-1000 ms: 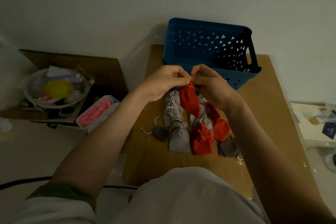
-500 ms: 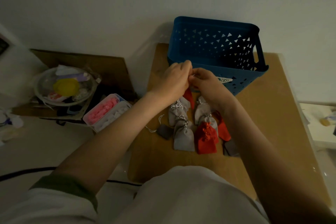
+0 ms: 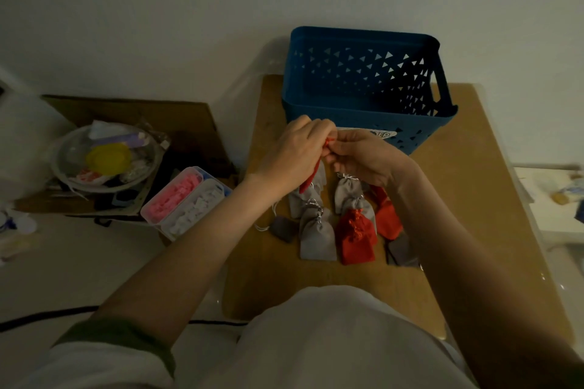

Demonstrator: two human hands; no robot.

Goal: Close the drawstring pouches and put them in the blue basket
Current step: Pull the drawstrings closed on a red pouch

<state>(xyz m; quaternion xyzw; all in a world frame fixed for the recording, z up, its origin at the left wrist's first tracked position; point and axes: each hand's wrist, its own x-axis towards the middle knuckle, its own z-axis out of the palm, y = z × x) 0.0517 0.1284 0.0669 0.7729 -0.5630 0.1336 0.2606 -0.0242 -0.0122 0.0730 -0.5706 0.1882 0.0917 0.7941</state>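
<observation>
Our left hand point(image 3: 294, 151) and right hand point(image 3: 363, 161) meet just before the near wall of the blue basket point(image 3: 410, 123). The fingers of both are curled, pinching the gathered neck of one soft red pouch point(image 3: 308, 181), whose cloth body hangs below the left palm. The basket is rigid plastic, rectangular, its walls pierced with small triangles. On the brown wooden surface point(image 3: 458, 199) lie two red cloth pouches point(image 3: 355, 237), two dark grey pouches point(image 3: 284, 229) and at least four pale grey pouches point(image 3: 317, 240) with white cords. These overlap, so we cannot count them exactly.
</observation>
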